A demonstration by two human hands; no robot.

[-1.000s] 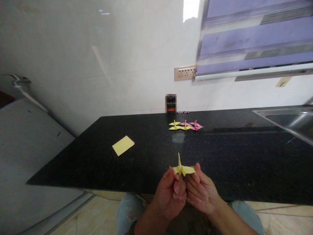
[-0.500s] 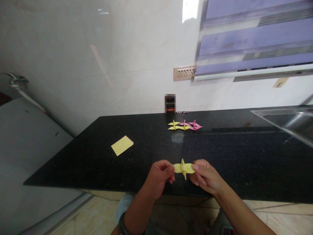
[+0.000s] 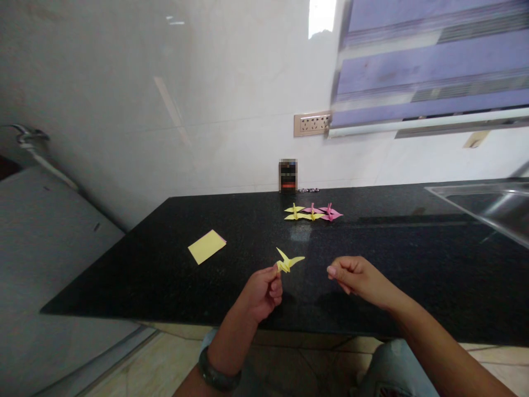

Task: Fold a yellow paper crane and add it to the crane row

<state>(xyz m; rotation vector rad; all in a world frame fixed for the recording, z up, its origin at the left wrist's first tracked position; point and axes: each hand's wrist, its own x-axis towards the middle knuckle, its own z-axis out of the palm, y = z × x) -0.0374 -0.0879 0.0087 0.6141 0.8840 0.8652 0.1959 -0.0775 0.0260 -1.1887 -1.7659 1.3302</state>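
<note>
My left hand (image 3: 263, 291) pinches a small yellow paper crane (image 3: 288, 261) by one wing, holding it just above the black counter (image 3: 165, 275). A short way to the right, my right hand (image 3: 354, 275) hovers over the counter with its fingers curled in loosely and nothing in them. Farther back on the counter lies a row of finished cranes, yellow ones (image 3: 298, 212) on the left and pink ones (image 3: 326, 212) on the right. A flat yellow paper square (image 3: 206, 246) lies to the left.
A steel sink (image 3: 491, 207) is set in the counter at the far right. A small dark box (image 3: 288, 175) stands against the tiled wall, below a wall socket (image 3: 312, 124). A tap (image 3: 25, 135) shows at the far left.
Both hands held the yellow crane by its wings; now the right hand has let go and drawn to the right. The left hand has carried the crane forward and to the left.
</note>
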